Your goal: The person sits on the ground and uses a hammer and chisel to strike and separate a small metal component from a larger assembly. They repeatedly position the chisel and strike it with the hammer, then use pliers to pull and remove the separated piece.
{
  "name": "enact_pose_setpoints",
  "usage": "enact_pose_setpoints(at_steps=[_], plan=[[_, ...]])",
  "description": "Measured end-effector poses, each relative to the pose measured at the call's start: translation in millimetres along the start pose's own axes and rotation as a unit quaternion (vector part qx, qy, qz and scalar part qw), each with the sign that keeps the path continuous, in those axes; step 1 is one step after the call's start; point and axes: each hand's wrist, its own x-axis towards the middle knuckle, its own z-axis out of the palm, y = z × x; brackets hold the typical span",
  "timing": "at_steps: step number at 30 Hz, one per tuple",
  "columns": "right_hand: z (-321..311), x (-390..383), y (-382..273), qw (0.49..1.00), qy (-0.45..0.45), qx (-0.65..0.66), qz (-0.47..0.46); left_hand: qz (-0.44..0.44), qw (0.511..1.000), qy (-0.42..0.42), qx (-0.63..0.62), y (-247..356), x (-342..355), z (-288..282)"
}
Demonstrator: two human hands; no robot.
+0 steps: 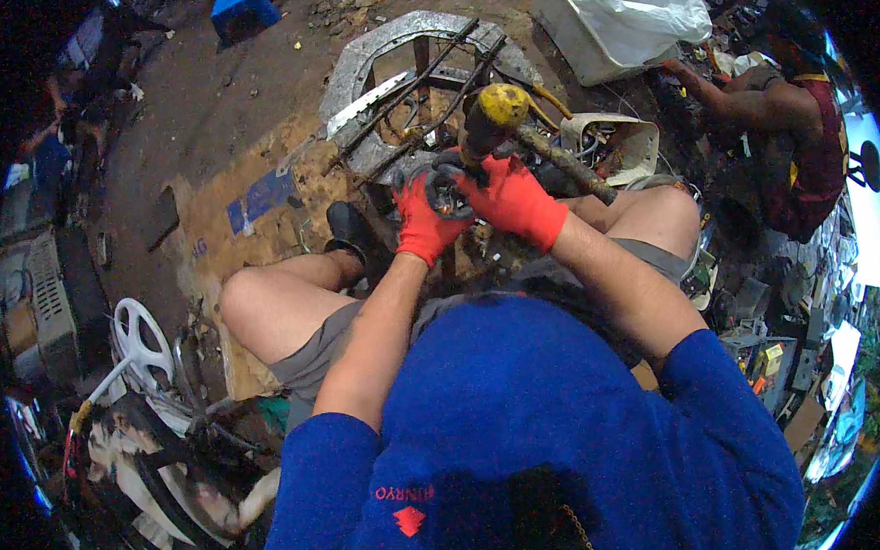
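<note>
My left hand [423, 217] in a red glove and my right hand [515, 200], gloved alike, are both closed around a small dark ring-shaped piece [451, 199] with metallic bits inside, held between my legs. Just above my right hand is a hammer-like tool [502, 105] with a worn yellow head and a long dirty handle running down toward my right knee; whether my fingers touch it, I cannot tell. Behind my hands lies a grey metal frame [354, 68] with dark rods across it, and a cream container [629, 142] of scrap stands beside it.
A worn plywood board [214, 176] lies under me on dirt. A white bin [577, 42] with a plastic sack and a blue object [242, 12] are farther forward. Co-workers sit at the right [793, 127] and far left [79, 74]. Scrap, including a white wheel [142, 339], surrounds me.
</note>
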Motion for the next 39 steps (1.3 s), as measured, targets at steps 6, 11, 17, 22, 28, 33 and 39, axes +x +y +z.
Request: enact_pose_setpoints(at_steps=[6,11,17,22,28,33,39], plan=[[-0.3,-5.0,-2.6,0.993,0.036,-0.11,-0.038,-0.017,0.993,-0.013,-0.113,3.5,7.7,7.4],[-1.4,-9.1,-19.7,0.995,-0.048,0.076,0.045,-0.026,0.994,-0.005,-0.109,2.5,8.4,3.2],[3.6,41.9,-27.7,0.973,0.023,0.09,0.209,-0.044,0.986,0.019,-0.16,-12.4,22.4,2.6],[-7.3,1.7,16.1,0.86,-0.013,0.383,0.337,-0.03,0.996,-0.084,0.023,11.0,14.8,5.8],[29.0,21.6,22.7,0.704,0.02,0.61,0.363,-0.024,0.996,-0.064,-0.057,-7.9,8.5,26.4],[34.5,24.2,10.0,0.579,0.013,0.75,0.318,-0.042,0.988,-0.128,-0.078,2.1,15.8,15.9],[45.7,20.0,66.8,0.804,0.032,0.49,0.336,0.015,0.997,-0.044,-0.067,22.3,11.2,14.8]])
